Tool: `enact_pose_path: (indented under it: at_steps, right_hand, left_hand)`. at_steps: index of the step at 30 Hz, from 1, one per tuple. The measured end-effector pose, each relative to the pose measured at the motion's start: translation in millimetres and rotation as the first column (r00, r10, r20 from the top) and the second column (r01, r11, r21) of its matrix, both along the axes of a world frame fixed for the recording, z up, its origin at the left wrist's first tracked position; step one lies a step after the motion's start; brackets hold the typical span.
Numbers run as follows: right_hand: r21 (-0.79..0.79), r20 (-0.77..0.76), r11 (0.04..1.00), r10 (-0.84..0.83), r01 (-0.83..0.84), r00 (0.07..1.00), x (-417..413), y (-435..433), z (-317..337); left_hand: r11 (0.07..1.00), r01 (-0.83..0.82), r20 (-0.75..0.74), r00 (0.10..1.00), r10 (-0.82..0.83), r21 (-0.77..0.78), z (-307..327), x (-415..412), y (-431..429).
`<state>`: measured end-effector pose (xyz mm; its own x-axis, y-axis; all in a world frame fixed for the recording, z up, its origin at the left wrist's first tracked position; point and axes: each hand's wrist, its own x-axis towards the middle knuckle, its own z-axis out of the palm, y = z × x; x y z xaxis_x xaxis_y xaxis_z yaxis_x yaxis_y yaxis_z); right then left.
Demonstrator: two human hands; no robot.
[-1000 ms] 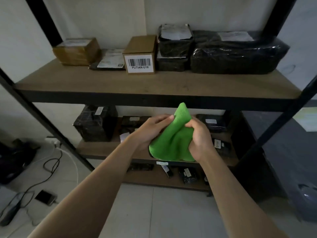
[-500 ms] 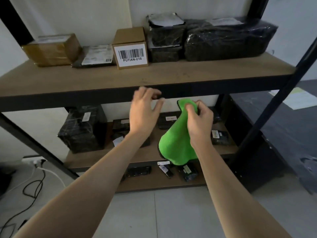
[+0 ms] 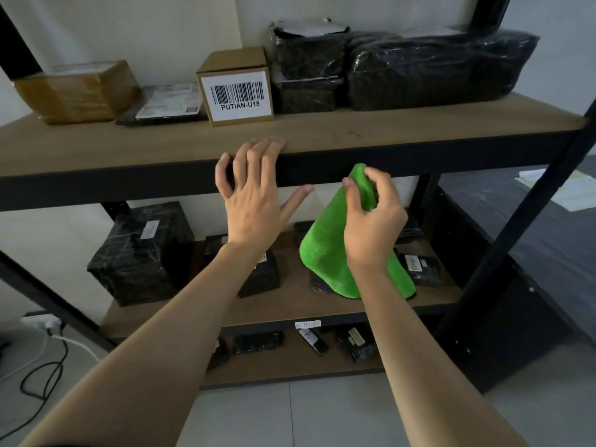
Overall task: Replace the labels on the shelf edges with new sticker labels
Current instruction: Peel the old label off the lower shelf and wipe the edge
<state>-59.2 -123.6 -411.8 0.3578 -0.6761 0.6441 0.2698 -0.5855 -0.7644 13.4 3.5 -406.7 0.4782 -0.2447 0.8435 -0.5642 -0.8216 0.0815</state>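
Pinching: right hand, fingers clamped on top of the cloth, in front of the top shelf edge.
Left hand: fingers apart, tips bent onto that edge.
Label: white sticker on the lower shelf edge, below the cloth.

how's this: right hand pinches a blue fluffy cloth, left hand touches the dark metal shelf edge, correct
No, the head view shows the fluffy cloth is green, not blue. The right hand pinches it; the left hand touches the dark metal shelf edge.
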Motion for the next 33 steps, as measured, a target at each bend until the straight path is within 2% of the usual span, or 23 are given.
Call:
enact_pose_path:
  at_steps: [3, 7, 11, 16, 21, 24, 29, 33]
  right_hand:
    - [-0.051, 0.049, 0.997, -0.058, 0.061, 0.997, 4, 3, -5]
    - [-0.043, 0.090, 0.996, -0.076, 0.080, 0.993, 11, 6, -3]
    - [-0.040, 0.104, 0.995, -0.086, 0.091, 0.991, 17, 11, -2]
    - [-0.169, 0.085, 0.985, -0.004, 0.018, 0.996, 16, 17, -9]
    - [-0.038, 0.139, 0.991, -0.120, 0.127, 0.983, 17, 3, -3]
    - [-0.052, 0.135, 0.991, -0.117, 0.125, 0.984, 20, 12, -3]
    - [-0.167, 0.075, 0.984, -0.048, 0.060, 0.996, 13, 8, -4]
    - [-0.044, 0.114, 0.992, -0.112, 0.117, 0.987, 14, 6, 2]
  left_hand:
    - [0.998, 0.028, 0.044, 0.999, -0.030, 0.050, -1, 13, 4]
    - [0.997, -0.042, 0.148, 0.988, 0.031, 0.072, 2, 21, 2]
    - [0.998, 0.008, 0.178, 0.984, -0.019, 0.062, 1, 22, 3]
    - [0.998, -0.018, 0.227, 0.974, 0.004, 0.062, 1, 23, 3]
    - [0.997, -0.040, 0.252, 0.967, 0.023, 0.064, -2, 26, 4]
    - [0.997, -0.045, 0.256, 0.966, 0.027, 0.064, -3, 27, 3]
    - [0.999, -0.013, 0.216, 0.976, 0.003, 0.046, -1, 23, 2]
    - [0.998, -0.016, 0.201, 0.980, 0.004, 0.058, 1, 22, 2]
